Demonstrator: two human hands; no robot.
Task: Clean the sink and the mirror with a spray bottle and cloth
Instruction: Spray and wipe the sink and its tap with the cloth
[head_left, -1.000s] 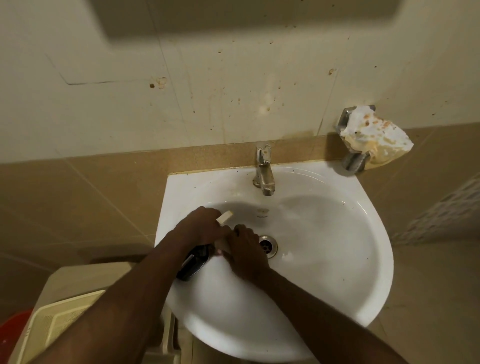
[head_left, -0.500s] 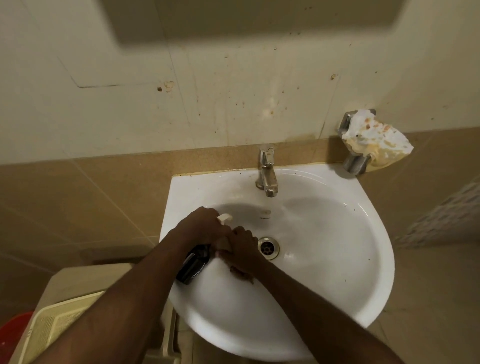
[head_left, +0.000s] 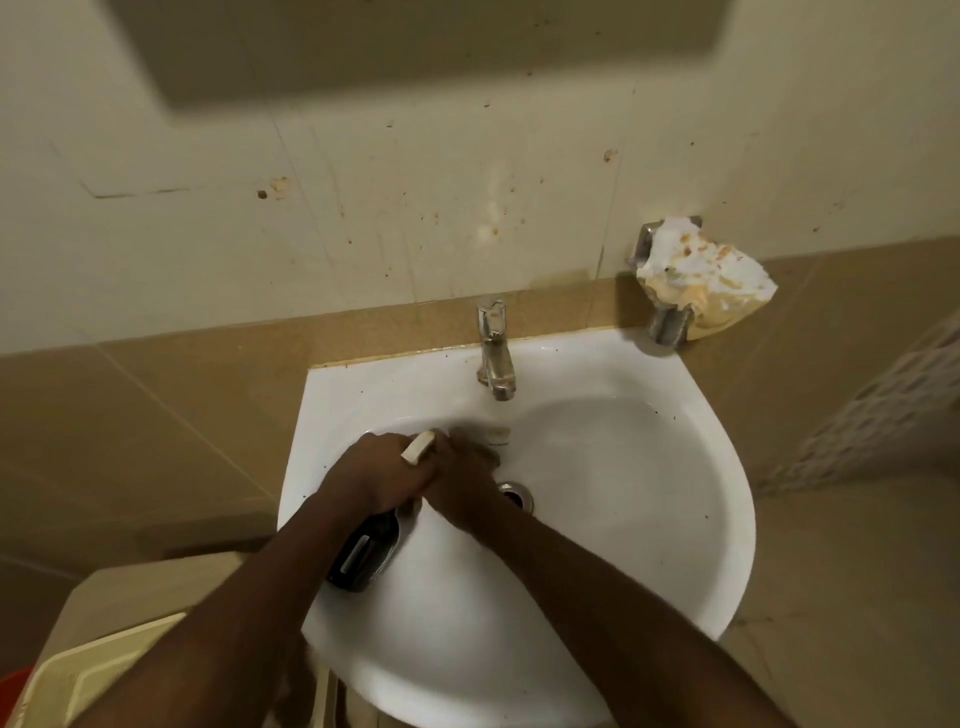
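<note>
**Bottle in hand over the basin, wiping yet to show**

The dark spray bottle sits low over the left side of the white sink, and the left hand has its grip curled round the bottle's neck, with the pale spray head poking out above the knuckles. The right hand presses right up against it, fingers bent in at the nozzle; what that grip holds, if anything, I cannot tell, as the left hand covers it. Both hands hover just left of the drain, below the tap.

No cloth in either hand as far as can be seen. A crumpled, stained white cloth lies draped on a metal fixture at the sink's back right corner, well apart from the hands. My read: this is the early going, spraying or readying the sprayer. Dark specks dot the rim, so the sink wipe looks still to do, and the mirror is out of view, only the spotted wall above.
</note>
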